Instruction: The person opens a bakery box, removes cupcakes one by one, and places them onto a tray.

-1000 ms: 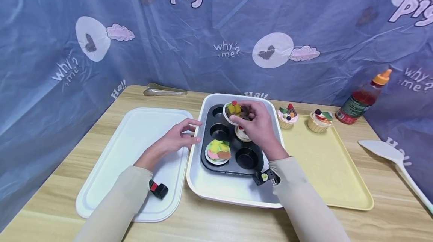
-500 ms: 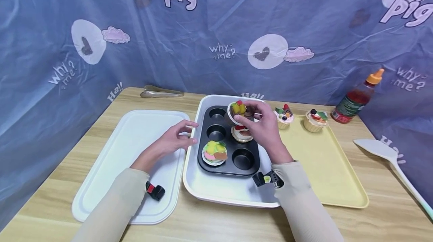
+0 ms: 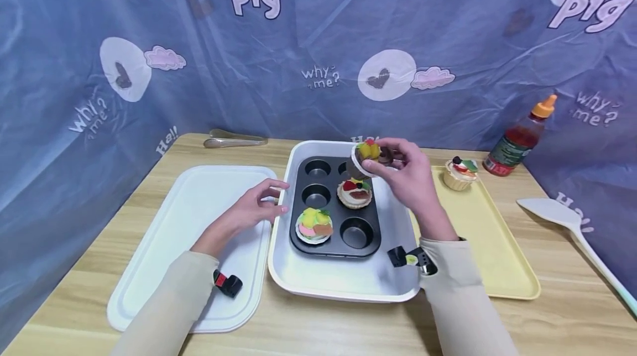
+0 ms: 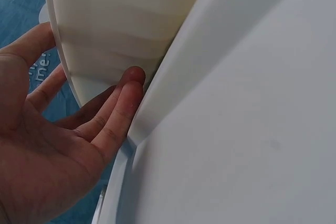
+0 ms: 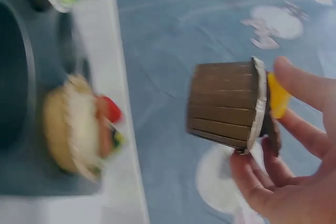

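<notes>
My right hand holds a brown-cased cupcake by its top edge, tilted, above the back right of a dark muffin tin. Yellow and red toppings show on the cupcake. Two cupcakes sit in the tin: one with berries at middle right, one with yellow and pink toppings at front left. The tin lies in a deep white tray. My left hand holds that tray's left wall, some fingers flat against the outside, thumb and another finger reaching over the rim.
Left of the deep tray lies a flat white tray, with metal tongs behind it. To the right, a cupcake stands on a yellow tray, near a sauce bottle and a long white spoon.
The right hand has moved right with the brown-cased cupcake, uncovering the berry cupcake and now blocking one cupcake on the yellow tray. The left hand stays at the tray wall.
</notes>
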